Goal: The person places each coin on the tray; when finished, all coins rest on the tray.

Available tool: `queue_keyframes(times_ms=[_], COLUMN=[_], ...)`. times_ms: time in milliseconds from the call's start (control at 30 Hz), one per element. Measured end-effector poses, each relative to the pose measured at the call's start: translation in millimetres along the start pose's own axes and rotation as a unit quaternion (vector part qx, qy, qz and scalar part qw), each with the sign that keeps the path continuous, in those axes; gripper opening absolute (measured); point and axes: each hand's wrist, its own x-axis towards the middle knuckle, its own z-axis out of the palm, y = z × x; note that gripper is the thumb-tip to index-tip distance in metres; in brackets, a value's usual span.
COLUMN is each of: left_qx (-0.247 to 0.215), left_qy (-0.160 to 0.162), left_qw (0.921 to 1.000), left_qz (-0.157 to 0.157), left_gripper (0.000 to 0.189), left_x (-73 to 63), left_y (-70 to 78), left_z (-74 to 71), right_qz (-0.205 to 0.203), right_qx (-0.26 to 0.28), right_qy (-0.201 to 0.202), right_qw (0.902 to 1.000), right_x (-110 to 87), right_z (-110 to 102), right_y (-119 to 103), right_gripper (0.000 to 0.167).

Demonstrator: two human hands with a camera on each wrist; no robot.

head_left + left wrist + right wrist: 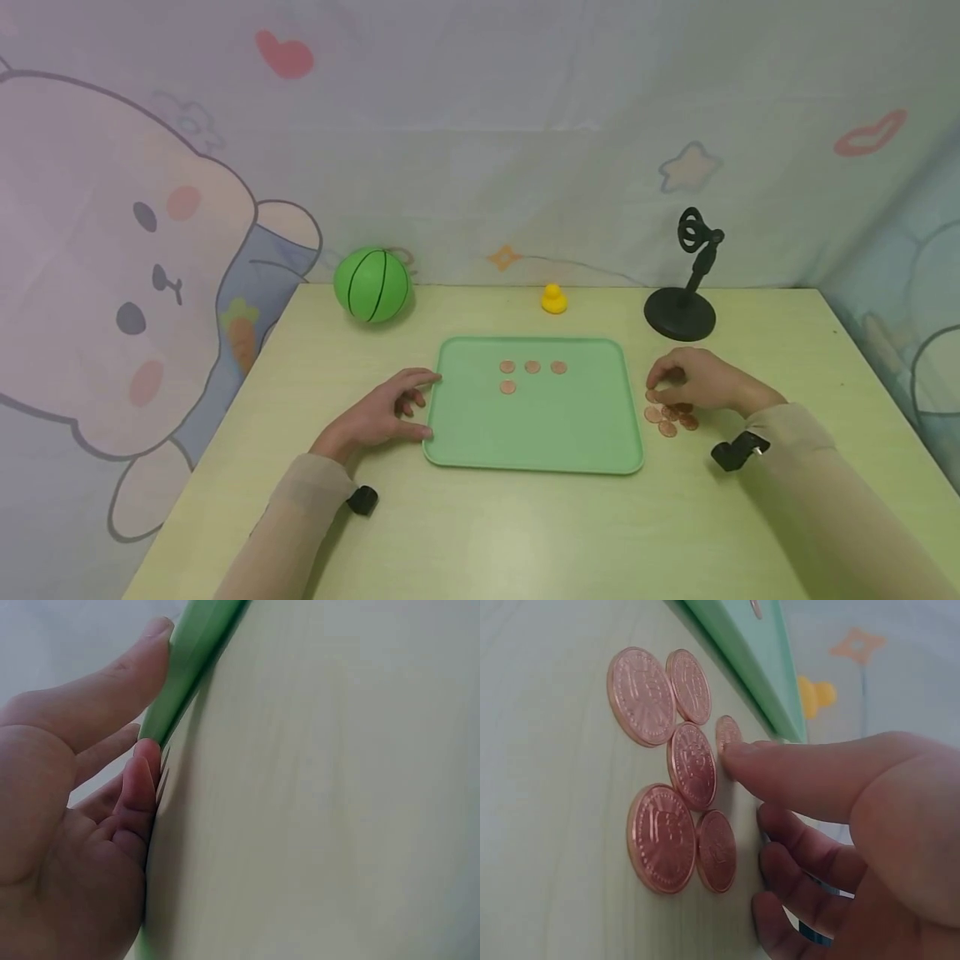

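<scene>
A light green tray (570, 437) lies on the table, with several copper coins (532, 367) in its upper part. My left hand (380, 412) is at the tray's left edge, thumb and index finger spread and touching the rim, the other fingers loosely bent. In the left wrist view the thumb rests against the green rim (191, 656). Right of the tray, my right hand (693, 379) pinches one copper coin (728, 731) at its fingertips; the index finger is hidden behind the thumb. Several loose coins (661, 838) lie together on the table beside the thumb.
Along the back of the table stand a green ball (372, 285), a yellow rubber duck (554, 300) and a black stand with a round base (679, 315). A patterned cloth (480, 167) hangs behind the table.
</scene>
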Motion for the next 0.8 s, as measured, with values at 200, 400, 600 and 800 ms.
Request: queue_keyframes(times_ms=[200,400,600,800], left_qx=[0.000,0.002,0.005,0.003], left_qy=[0.002,0.000,0.000,0.001], left_qw=[1.0000,1.0000,1.0000,1.0000], left_qz=[0.000,0.007,0.006,-0.002], left_gripper=[0.085,0.085,0.085,0.085], left_x=[2.2,1.6,2.1,1.5], left_y=[-1.2,0.6,0.4,-1.1], left_z=[-0.6,0.8,1.4,0.3], right_qz=[0.018,0.031,0.024,0.025], right_qx=[0.035,0.035,0.010,0.005], right_qy=[0.000,0.005,0.016,0.018], right_qw=[0.9992,0.9989,0.9995,0.9995], right_x=[-0.3,-2.3,-3.4,-1.2], right_z=[1.7,2.5,0.5,0.4], right_y=[-1.2,-2.1,-4.2,-6.5], right_gripper=[0.008,0.012,0.012,0.013])
